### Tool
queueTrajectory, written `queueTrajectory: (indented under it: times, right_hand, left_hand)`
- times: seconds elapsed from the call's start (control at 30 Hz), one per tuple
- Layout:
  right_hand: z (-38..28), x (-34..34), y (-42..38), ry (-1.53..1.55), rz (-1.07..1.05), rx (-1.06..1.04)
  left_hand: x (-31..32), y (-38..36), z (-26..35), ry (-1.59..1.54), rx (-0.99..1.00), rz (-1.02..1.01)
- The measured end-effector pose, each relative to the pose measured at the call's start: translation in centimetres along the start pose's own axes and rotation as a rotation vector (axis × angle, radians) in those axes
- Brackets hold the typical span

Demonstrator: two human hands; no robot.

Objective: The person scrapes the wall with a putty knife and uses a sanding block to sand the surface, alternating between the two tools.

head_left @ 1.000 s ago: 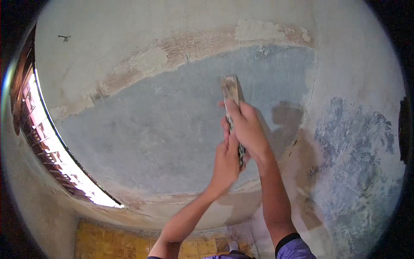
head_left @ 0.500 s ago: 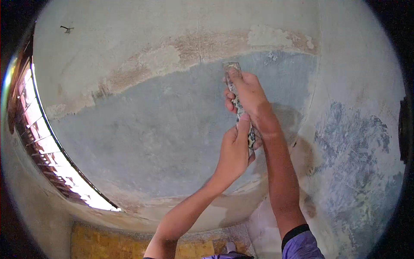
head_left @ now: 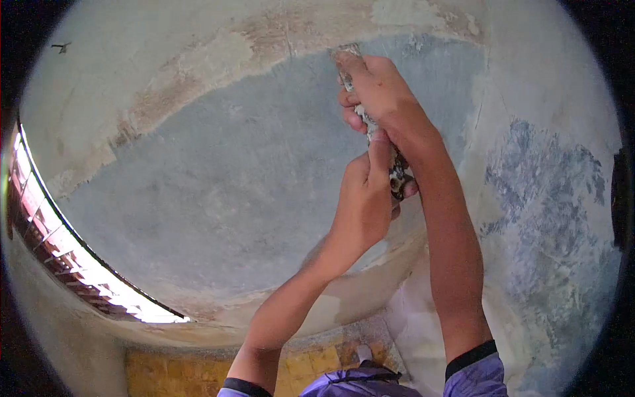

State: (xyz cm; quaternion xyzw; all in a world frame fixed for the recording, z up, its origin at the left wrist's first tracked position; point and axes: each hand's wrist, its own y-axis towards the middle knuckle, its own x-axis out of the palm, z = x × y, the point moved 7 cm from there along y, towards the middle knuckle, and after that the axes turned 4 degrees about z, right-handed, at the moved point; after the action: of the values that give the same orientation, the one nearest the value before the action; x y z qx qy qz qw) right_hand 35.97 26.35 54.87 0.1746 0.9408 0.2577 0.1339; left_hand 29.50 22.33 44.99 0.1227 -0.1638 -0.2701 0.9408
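Note:
Both my hands hold one narrow scraper point(head_left: 362, 114), its handle worn and spattered with plaster. My right hand point(head_left: 382, 85) grips it near the top, thumb pressed along the blade end. Lower down, my left hand point(head_left: 368, 198) is closed around the handle, thumb lying on its front. The scraper's tip is at the wall, by the upper border of a blue-grey patch point(head_left: 218, 192); whether it touches cannot be made out. Part of the handle is hidden by my fingers.
Above the patch runs a band of rough brown plaster point(head_left: 297, 30). A barred window point(head_left: 73, 258) curves along the left. The wall on the right has blotchy blue stains point(head_left: 542, 192). A hook point(head_left: 61, 47) sticks out at upper left. Yellow floor tiles point(head_left: 178, 374) show below.
The view has tilted down, so the wall sits higher in it. My hands and the scraper have moved slightly up along the wall, its tip now at the patch's upper border.

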Motion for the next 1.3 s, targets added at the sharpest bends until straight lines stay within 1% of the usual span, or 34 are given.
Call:
queueTrajectory:
  times: [0.03, 0.13, 0.23, 0.33, 0.43, 0.53, 0.63, 0.7, 0.77, 0.83, 0.93, 1.03, 1.13, 1.2, 1.27, 1.3]
  right_hand:
    - [-0.3, 0.0, 0.0, -0.008, -0.018, -0.035]
    - [0.2, 0.4, -0.5, -0.049, 0.119, 0.002]
    - [-0.8, 0.6, -0.1, -0.085, 0.152, -0.017]
    - [-0.8, 0.3, 0.0, -0.038, 0.083, 0.020]
    - [-0.1, 0.7, -0.3, -0.067, 0.117, -0.012]
    - [-0.2, 0.5, 0.0, -0.032, 0.111, 0.055]
    - [-0.8, 0.3, 0.0, 0.008, 0.062, 0.034]
    - [-0.3, 0.6, -0.2, -0.023, 0.089, 0.026]
    - [-0.2, 0.8, -0.4, -0.028, 0.109, 0.040]
    - [-0.4, 0.7, -0.6, -0.012, 0.121, 0.071]
    - [-1.4, 0.3, -0.1, -0.027, 0.041, 0.041]
    - [-0.8, 0.5, -0.2, 0.032, 0.093, -0.017]
    - [-0.8, 0.6, -0.9, -0.032, 0.159, -0.032]
    - [-1.4, 0.5, -0.5, -0.029, 0.135, -0.022]
    - [-1.5, 0.4, -0.2, -0.046, 0.127, -0.017]
    - [-1.5, 0.5, -0.3, -0.055, 0.135, -0.020]
  left_hand:
    - [0.1, 0.1, 0.1, 0.006, 0.013, 0.001]
    - [-1.1, -0.2, -0.5, 0.052, 0.044, 0.025]
    - [-1.6, -0.2, 0.6, 0.102, 0.005, -0.013]
    - [-0.6, 0.1, 1.0, 0.094, 0.056, -0.032]
    - [-1.8, 0.0, -0.1, 0.183, 0.061, 0.001]
    - [-1.3, 0.0, 0.2, 0.125, -0.001, -0.021]
    - [-0.8, 0.5, 0.9, 0.210, 0.055, -0.017]
    - [-1.5, 0.0, 1.3, 0.364, 0.316, 0.040]
    - [-1.7, -0.6, 1.7, 0.411, 0.412, 0.073]
    - [-1.3, -0.8, 1.9, 0.343, 0.330, 0.076]
    - [-0.5, -0.3, 2.0, 0.232, 0.137, 0.069]
    - [-1.3, 0.3, 0.3, 0.243, 0.136, 0.113]
    - [-2.0, 0.0, -0.1, 0.267, 0.154, 0.119]
    - [-1.6, -0.7, 2.3, 0.555, 0.302, 0.155]
    - [-1.4, -0.7, 3.1, 0.617, 0.398, 0.175]
    - [-1.6, -0.5, 2.6, 0.542, 0.421, 0.178]
